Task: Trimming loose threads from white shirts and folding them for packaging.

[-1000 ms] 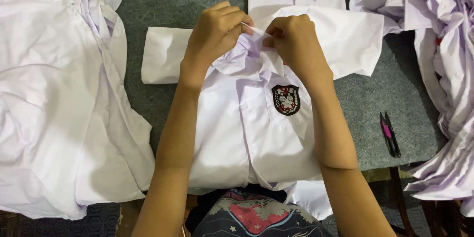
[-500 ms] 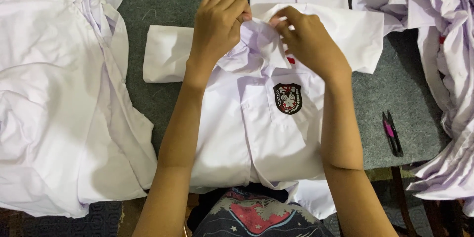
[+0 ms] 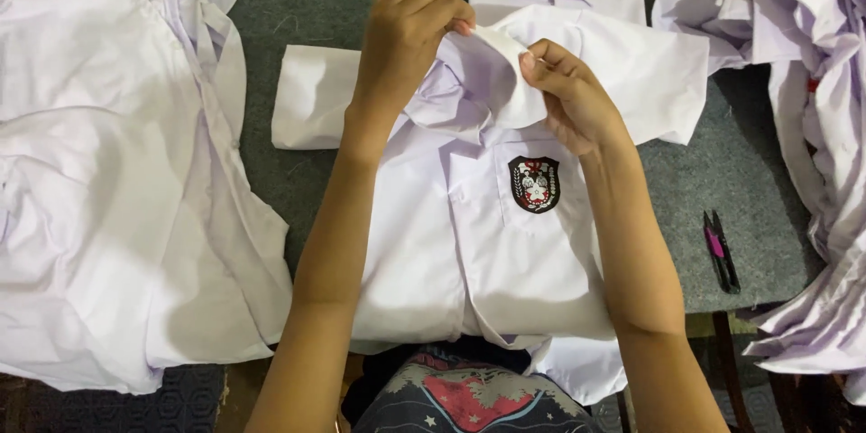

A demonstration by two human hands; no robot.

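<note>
Head camera; looks steeply down, close.

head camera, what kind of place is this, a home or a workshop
Probably a garment workshop's finishing or packing table. Many identical white shirts lie in heaps, both hands, left and right, hold one badged shirt by its collar, and thread snips lie on the grey felt tabletop.
</note>
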